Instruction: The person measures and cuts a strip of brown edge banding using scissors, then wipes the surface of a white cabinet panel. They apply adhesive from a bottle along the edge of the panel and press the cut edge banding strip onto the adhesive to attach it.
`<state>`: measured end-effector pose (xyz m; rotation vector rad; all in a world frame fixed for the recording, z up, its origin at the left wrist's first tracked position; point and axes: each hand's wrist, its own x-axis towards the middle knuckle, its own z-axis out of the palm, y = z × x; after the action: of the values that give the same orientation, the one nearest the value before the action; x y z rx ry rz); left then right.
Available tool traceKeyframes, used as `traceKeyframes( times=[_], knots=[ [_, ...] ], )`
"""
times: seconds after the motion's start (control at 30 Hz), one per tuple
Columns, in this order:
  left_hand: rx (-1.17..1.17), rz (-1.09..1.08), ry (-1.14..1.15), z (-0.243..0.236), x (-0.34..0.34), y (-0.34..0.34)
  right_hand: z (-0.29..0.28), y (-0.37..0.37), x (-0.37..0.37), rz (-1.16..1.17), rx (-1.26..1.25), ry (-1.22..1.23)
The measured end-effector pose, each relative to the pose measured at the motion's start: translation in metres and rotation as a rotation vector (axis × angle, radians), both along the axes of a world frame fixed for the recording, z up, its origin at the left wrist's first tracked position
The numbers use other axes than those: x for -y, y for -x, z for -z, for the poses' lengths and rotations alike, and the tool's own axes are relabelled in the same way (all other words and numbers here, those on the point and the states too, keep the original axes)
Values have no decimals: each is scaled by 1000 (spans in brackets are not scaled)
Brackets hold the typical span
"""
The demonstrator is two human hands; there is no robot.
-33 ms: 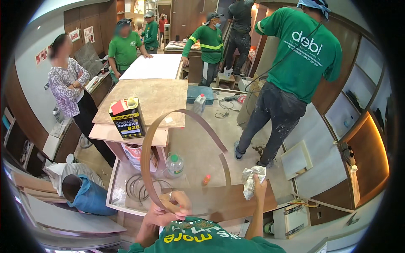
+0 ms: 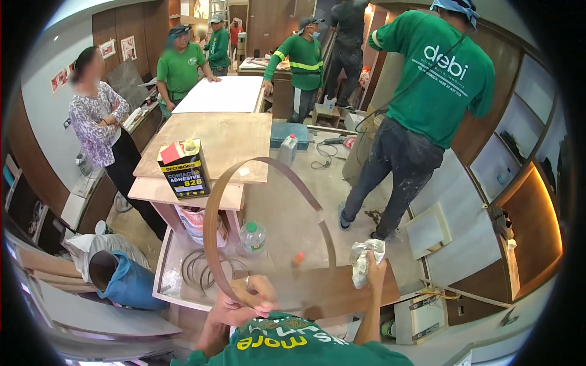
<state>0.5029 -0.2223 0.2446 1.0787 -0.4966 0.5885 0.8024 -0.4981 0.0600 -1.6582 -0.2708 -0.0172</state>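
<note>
and here's the left hand (image 2: 247,297), fingers curled in, thumb and fingertips pinched on the brown edging strip (image 2: 212,244), which springs up from that grip in a big open loop over the floor (image 2: 287,213). its far side drops toward the brown panel (image 2: 360,285); whether it touches there, i can't tell. over on the right, the right hand (image 2: 376,274) is closed round the base of a crumpled silvery wad (image 2: 366,256), most of it poking out on top.

that strip looks light, thin and whippy: springy along its length, likely smooth, probably liable to crease if bent too tight. best hold, i'd say, is a flat pinch across the width near an end, with a second hold further along to tame the curl. the wad looks light and soft, happy with a loose squeeze.

beyond, a plywood worktop (image 2: 223,137) carries a black-and-yellow can (image 2: 185,174) near its closer edge, a white sheet (image 2: 226,94) past it. a green-capped bottle (image 2: 252,238) stands below, near loose coils (image 2: 198,271). busy room, this: a co-worker in green (image 2: 421,79) stands at the right, back turned, and a glowing niche (image 2: 537,229) lights the wall.
</note>
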Motion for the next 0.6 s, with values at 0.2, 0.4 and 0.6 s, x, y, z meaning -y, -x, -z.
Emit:
traceKeyframes(
  times=[0.2,0.4,0.6],
  knots=[
    [-113,65,59,3,-2,3,2,17,-8,13,-64,-43],
    [-70,42,22,11,-1,-3,13,27,-12,17,-91,-94],
    [-16,-128,36,22,5,-7,41,33,-26,58,-325,-406]
  ],
)
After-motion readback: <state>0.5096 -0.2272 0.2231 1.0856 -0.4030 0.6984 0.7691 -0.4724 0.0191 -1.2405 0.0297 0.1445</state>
